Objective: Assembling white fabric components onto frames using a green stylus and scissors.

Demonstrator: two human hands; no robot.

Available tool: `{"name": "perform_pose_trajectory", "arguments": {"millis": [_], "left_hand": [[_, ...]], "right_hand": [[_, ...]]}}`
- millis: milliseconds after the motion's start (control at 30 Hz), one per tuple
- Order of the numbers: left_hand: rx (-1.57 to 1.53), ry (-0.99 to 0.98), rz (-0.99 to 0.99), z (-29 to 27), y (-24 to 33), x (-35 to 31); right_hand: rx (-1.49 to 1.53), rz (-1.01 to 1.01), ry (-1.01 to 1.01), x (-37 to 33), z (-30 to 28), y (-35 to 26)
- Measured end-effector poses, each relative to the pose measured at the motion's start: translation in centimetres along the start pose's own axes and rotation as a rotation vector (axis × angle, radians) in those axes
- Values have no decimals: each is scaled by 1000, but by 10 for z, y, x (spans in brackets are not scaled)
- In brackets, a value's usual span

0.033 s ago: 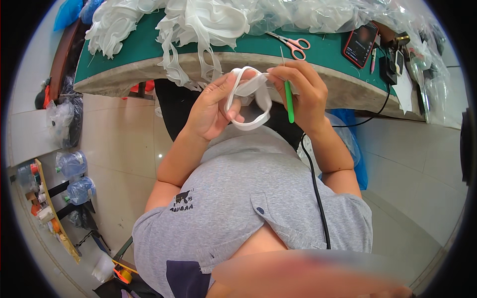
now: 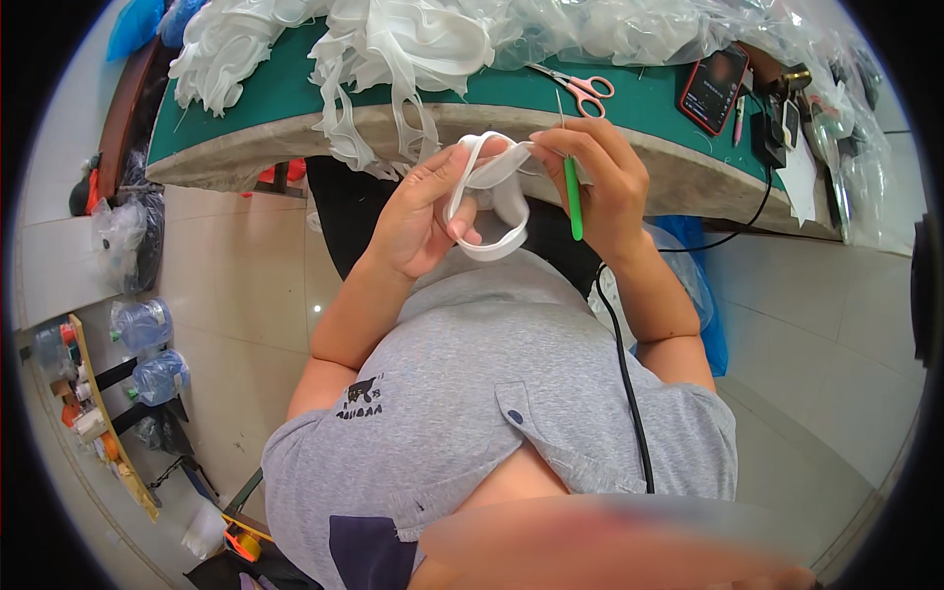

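Between my hands hangs a white fabric piece [image 2: 489,249], its band curved into a loop. My left hand [image 2: 423,211] is closed on the loop's left side, thumb and fingers pinching it. With thumb and forefinger, my right hand [image 2: 602,187] pinches the fabric's upper right end. That same hand also holds a slim tool with a green handle [image 2: 574,202] pointing down and a thin metal shaft pointing up; its exact kind I cannot tell. Both hands are in front of the table's near edge, above my lap.
On the green-topped table [image 2: 492,96] lie pink-handled scissors [image 2: 585,88], a pile of white fabric pieces [image 2: 403,49], clear plastic bags [image 2: 629,34] and a phone [image 2: 710,88] in a red case. A black cable [image 2: 624,364] runs down past my right arm.
The right side of the white loop has shifted slightly left and sags a little lower. The green handle has risen a touch. Both hands keep their holds.
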State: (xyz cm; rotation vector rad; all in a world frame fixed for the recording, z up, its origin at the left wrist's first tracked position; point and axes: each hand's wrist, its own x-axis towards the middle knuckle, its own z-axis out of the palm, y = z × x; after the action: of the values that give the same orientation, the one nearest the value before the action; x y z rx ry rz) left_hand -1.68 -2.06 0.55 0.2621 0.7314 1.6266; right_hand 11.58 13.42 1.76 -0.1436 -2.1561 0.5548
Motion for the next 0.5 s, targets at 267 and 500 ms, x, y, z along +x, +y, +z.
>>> {"name": "perform_pose_trajectory", "arguments": {"millis": [267,500], "left_hand": [[-57,30,40,-16,-3,12],[-159,43,46,-14,5,8]], "right_hand": [[552,-391,-353,-9,-14,-36],[304,-186,-252,0,-18,-18]]}}
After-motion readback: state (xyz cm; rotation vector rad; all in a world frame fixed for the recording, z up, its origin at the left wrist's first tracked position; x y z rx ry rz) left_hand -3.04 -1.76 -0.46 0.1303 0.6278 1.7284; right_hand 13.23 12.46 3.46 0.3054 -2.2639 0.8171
